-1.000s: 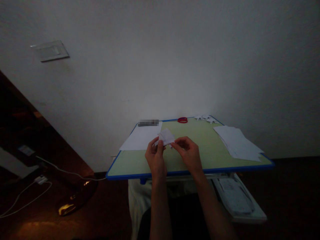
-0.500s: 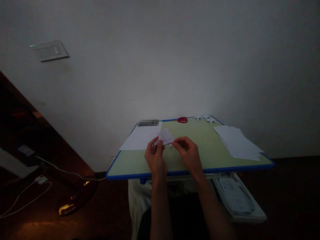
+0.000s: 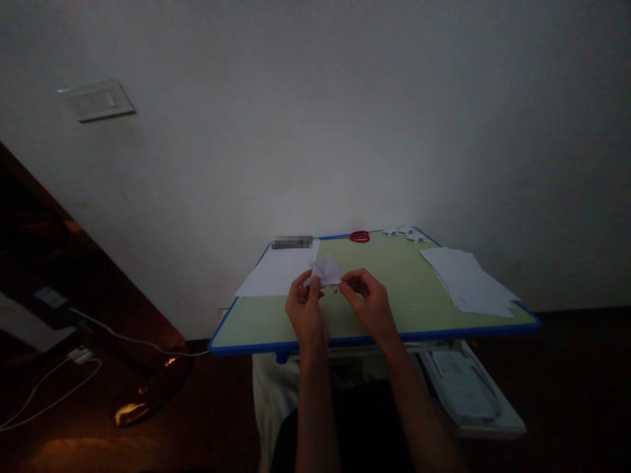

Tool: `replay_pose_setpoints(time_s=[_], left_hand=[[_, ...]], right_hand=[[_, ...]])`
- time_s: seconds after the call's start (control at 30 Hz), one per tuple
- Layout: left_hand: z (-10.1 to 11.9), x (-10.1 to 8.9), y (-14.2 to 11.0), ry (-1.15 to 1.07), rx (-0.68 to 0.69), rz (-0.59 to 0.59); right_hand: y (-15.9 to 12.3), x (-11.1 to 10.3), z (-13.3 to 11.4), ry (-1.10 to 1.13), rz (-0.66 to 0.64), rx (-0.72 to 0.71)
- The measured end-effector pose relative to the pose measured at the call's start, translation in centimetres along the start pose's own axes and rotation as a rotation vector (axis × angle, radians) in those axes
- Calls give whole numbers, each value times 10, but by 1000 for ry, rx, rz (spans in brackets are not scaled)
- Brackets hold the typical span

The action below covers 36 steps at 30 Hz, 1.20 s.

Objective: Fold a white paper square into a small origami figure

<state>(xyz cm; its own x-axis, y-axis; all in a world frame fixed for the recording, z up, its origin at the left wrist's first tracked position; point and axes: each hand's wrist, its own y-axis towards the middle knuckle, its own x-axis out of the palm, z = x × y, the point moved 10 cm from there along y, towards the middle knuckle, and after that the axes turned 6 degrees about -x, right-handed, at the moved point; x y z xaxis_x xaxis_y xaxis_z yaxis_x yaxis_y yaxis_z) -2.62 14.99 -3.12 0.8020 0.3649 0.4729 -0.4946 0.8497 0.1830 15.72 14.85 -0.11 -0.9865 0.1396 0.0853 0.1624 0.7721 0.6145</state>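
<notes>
Folded paper (image 3: 327,270) between left hand (image 3: 306,312) and right hand (image 3: 371,305), both closed in a pinch, gripping opposite sides

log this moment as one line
left hand: holds folded paper | right hand: at its right edge | red scissors: on table, far edge

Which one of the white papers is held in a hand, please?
The small folded paper, held in the left hand, with the right hand at its edge. The others lie on the table: the left sheet, the right stack, the far-corner pieces.
</notes>
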Motion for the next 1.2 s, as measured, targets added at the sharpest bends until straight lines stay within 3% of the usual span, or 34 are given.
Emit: replay_pose_setpoints(time_s=[0.37,1.2], left_hand=[[-1,1,0,-23,-3,-13],[2,0,-1,-61,14,8]], right_hand=[[0,0,3,20,1,39],[1,6,3,-57,-58,-17]])
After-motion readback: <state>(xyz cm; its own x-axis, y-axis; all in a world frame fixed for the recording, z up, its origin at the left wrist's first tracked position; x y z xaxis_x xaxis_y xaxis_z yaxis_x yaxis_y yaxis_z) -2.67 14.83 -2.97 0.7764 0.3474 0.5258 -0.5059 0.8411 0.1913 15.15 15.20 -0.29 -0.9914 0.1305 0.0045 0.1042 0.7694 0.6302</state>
